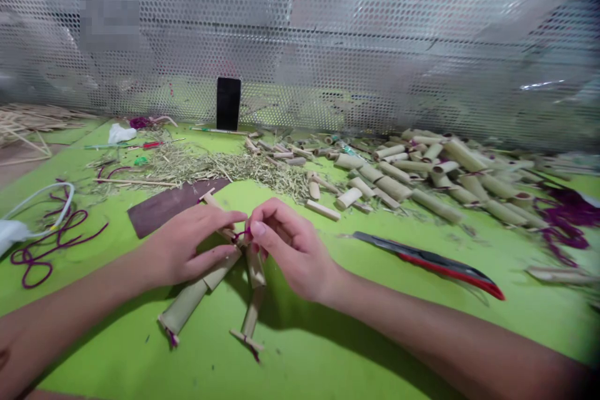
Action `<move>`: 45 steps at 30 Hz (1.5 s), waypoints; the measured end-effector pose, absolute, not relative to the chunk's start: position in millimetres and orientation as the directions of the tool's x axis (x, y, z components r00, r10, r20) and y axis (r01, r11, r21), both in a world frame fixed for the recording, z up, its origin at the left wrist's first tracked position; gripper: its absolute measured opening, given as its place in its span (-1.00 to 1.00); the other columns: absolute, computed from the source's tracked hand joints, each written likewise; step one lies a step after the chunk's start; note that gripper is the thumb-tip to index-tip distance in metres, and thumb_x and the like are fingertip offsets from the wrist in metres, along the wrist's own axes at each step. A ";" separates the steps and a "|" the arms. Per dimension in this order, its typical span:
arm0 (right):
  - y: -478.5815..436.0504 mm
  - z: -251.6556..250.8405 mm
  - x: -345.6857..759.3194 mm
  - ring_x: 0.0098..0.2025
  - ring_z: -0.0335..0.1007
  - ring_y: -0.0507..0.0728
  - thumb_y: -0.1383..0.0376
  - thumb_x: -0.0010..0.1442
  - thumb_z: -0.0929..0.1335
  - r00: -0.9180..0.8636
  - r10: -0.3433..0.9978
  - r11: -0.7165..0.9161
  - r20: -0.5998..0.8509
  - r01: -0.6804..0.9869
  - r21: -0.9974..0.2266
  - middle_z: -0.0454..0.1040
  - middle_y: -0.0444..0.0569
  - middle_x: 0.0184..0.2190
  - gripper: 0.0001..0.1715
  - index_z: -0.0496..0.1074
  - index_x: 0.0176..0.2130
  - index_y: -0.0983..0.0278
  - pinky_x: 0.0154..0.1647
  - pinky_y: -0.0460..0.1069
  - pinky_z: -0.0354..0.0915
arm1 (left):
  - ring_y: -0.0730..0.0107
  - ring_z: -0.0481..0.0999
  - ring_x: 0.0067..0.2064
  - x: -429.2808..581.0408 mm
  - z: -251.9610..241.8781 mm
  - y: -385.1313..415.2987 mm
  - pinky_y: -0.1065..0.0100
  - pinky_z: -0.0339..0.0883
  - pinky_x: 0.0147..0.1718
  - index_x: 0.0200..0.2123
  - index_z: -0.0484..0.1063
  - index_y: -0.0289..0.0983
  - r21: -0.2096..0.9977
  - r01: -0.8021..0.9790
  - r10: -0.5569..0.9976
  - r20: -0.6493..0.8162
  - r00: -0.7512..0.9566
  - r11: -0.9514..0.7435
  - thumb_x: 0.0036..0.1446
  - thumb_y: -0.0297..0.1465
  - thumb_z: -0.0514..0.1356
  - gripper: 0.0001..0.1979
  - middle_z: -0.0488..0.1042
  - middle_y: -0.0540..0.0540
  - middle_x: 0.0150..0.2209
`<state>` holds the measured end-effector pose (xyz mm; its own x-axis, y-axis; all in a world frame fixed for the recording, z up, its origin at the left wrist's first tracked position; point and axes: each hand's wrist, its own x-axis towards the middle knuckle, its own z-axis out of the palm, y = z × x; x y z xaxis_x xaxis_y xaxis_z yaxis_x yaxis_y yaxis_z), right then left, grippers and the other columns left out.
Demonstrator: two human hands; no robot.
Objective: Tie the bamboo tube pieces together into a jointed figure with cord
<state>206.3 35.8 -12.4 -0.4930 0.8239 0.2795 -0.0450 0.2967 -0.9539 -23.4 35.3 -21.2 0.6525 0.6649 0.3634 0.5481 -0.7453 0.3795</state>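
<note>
In the middle of the green table lies a jointed figure of bamboo tubes (187, 303), strung with purple cord. Two of its limbs reach toward me, each with a cord end at the tip. My left hand (180, 247) grips the upper part of the figure between thumb and fingers. Close beside it, my right hand (293, 250) pinches a purple cord (242, 233) at the figure's top. A thin bamboo stick (210, 201) sticks out past my left fingers, which partly hide the joint.
A utility knife (426, 262) with a red edge lies to the right. Cut bamboo tubes (394, 187) are heaped behind it. Shavings (225, 165), a brown sheet (164, 206) and loose purple cord (60, 240) spread leftward. A phone (228, 104) leans against the perforated metal wall (328, 31).
</note>
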 end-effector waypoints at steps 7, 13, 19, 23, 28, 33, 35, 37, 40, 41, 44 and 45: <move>36.2 -11.4 207.3 -0.45 0.25 0.03 0.07 0.40 0.34 -0.491 0.829 0.269 0.267 -0.069 -0.961 0.35 -0.15 -0.42 -0.72 0.34 -0.22 0.21 -0.46 -0.05 0.25 | 0.24 0.60 -0.09 -19.4 -20.2 35.0 0.23 0.46 -0.07 0.14 0.40 -0.23 0.349 0.496 0.606 0.473 0.640 -0.795 0.35 -0.33 0.20 -0.67 0.63 -0.13 -0.08; 36.1 -11.1 207.5 -0.44 0.28 0.03 0.09 0.40 0.34 -0.493 0.830 0.272 0.262 -0.052 -0.961 0.37 -0.15 -0.41 -0.74 0.35 -0.22 0.22 -0.45 -0.04 0.28 | 0.24 0.62 -0.10 -19.0 -22.8 35.7 0.22 0.49 -0.06 0.13 0.45 -0.17 0.461 0.522 0.695 0.430 0.575 -0.717 0.31 -0.28 0.24 -0.65 0.65 -0.09 -0.06; 35.1 -10.8 207.9 -0.43 0.29 0.04 0.11 0.41 0.33 -0.488 0.827 0.300 0.277 -0.033 -0.953 0.39 -0.13 -0.40 -0.75 0.36 -0.21 0.23 -0.45 -0.04 0.29 | 0.25 0.64 -0.20 -9.4 -21.2 36.6 0.19 0.48 -0.12 -0.09 0.58 -0.19 0.440 0.517 0.679 0.494 0.543 -0.734 0.33 -0.26 0.22 -0.80 0.68 -0.06 -0.23; 36.6 -12.3 208.7 -0.44 0.29 0.03 0.12 0.42 0.32 -0.501 0.812 0.319 0.299 -0.048 -0.947 0.39 -0.13 -0.40 -0.77 0.37 -0.21 0.23 -0.46 -0.04 0.28 | 0.27 0.64 -0.25 -5.5 -21.5 35.5 0.21 0.47 -0.17 -0.19 0.60 -0.20 0.447 0.503 0.672 0.524 0.523 -0.740 0.33 -0.34 0.20 -0.85 0.69 -0.07 -0.27; 37.5 -11.8 208.6 -0.44 0.29 0.04 0.08 0.41 0.32 -0.500 0.814 0.319 0.295 -0.040 -0.947 0.39 -0.13 -0.40 -0.73 0.36 -0.21 0.23 -0.47 -0.04 0.29 | 0.27 0.65 -0.28 -3.7 -21.8 33.8 0.23 0.52 -0.22 -0.24 0.62 -0.22 0.518 0.518 0.733 0.499 0.463 -0.680 0.26 -0.37 0.23 -0.86 0.69 -0.07 -0.30; 36.1 -10.8 209.4 -0.45 0.30 0.04 0.07 0.40 0.33 -0.486 0.822 0.313 0.295 -0.046 -0.949 0.39 -0.12 -0.40 -0.72 0.35 -0.22 0.22 -0.47 -0.03 0.30 | 0.25 0.68 -0.26 -1.6 -21.3 31.9 0.24 0.56 -0.22 -0.25 0.66 -0.20 0.653 0.498 0.820 0.415 0.395 -0.571 0.21 -0.37 0.26 -0.85 0.71 -0.08 -0.26; 36.0 -11.3 210.0 -0.45 0.30 0.04 0.07 0.40 0.34 -0.486 0.820 0.311 0.302 -0.065 -0.948 0.39 -0.13 -0.41 -0.73 0.35 -0.21 0.22 -0.47 -0.03 0.30 | 0.23 0.69 -0.25 -1.3 -22.1 31.8 0.22 0.57 -0.21 -0.25 0.67 -0.20 0.689 0.486 0.840 0.395 0.371 -0.538 0.21 -0.36 0.25 -0.84 0.71 -0.08 -0.25; 36.8 -12.2 210.4 -0.45 0.31 0.04 0.07 0.40 0.34 -0.485 0.817 0.306 0.311 -0.092 -0.948 0.39 -0.13 -0.41 -0.73 0.35 -0.21 0.22 -0.48 -0.04 0.30 | 0.22 0.69 -0.24 -1.6 -22.8 32.0 0.21 0.58 -0.20 -0.24 0.68 -0.20 0.709 0.481 0.854 0.380 0.356 -0.516 0.22 -0.35 0.24 -0.82 0.72 -0.08 -0.25; 39.6 -13.4 210.3 -0.45 0.32 0.03 0.09 0.40 0.35 -0.474 0.823 0.298 0.312 -0.107 -0.949 0.39 -0.14 -0.41 -0.74 0.34 -0.22 0.22 -0.48 -0.05 0.30 | 0.23 0.69 -0.23 -3.4 -22.2 32.1 0.21 0.56 -0.17 -0.23 0.67 -0.21 0.702 0.474 0.844 0.392 0.367 -0.532 0.23 -0.34 0.24 -0.82 0.71 -0.09 -0.25; 40.6 -13.7 210.0 -0.45 0.31 0.03 0.09 0.40 0.35 -0.468 0.828 0.296 0.308 -0.101 -0.950 0.38 -0.14 -0.41 -0.74 0.34 -0.22 0.22 -0.47 -0.05 0.30 | 0.22 0.68 -0.22 -4.1 -21.1 31.9 0.21 0.55 -0.17 -0.22 0.67 -0.21 0.692 0.479 0.839 0.391 0.380 -0.539 0.22 -0.33 0.25 -0.82 0.71 -0.10 -0.24; 41.7 -13.9 208.5 -0.45 0.29 0.03 0.09 0.39 0.35 -0.470 0.836 0.280 0.285 -0.081 -0.956 0.37 -0.15 -0.42 -0.74 0.34 -0.22 0.22 -0.48 -0.05 0.29 | 0.19 0.66 -0.18 -5.7 -15.9 31.5 0.18 0.52 -0.16 -0.13 0.65 -0.21 0.685 0.481 0.826 0.349 0.443 -0.547 0.33 -0.24 0.15 -0.71 0.70 -0.11 -0.19; 41.3 -13.6 207.9 -0.45 0.28 0.03 0.09 0.39 0.35 -0.476 0.835 0.272 0.276 -0.079 -0.959 0.36 -0.15 -0.42 -0.74 0.33 -0.22 0.22 -0.48 -0.05 0.29 | 0.18 0.65 -0.17 -5.7 -14.0 31.4 0.18 0.50 -0.16 -0.11 0.64 -0.20 0.692 0.471 0.820 0.331 0.467 -0.548 0.39 -0.22 0.06 -0.64 0.69 -0.11 -0.19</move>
<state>207.9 41.3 -13.6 -0.4763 0.8349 0.2758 -0.0790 0.2718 -0.9591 -5.7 31.4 -14.0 0.4673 0.8198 0.3309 0.4709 -0.5476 0.6917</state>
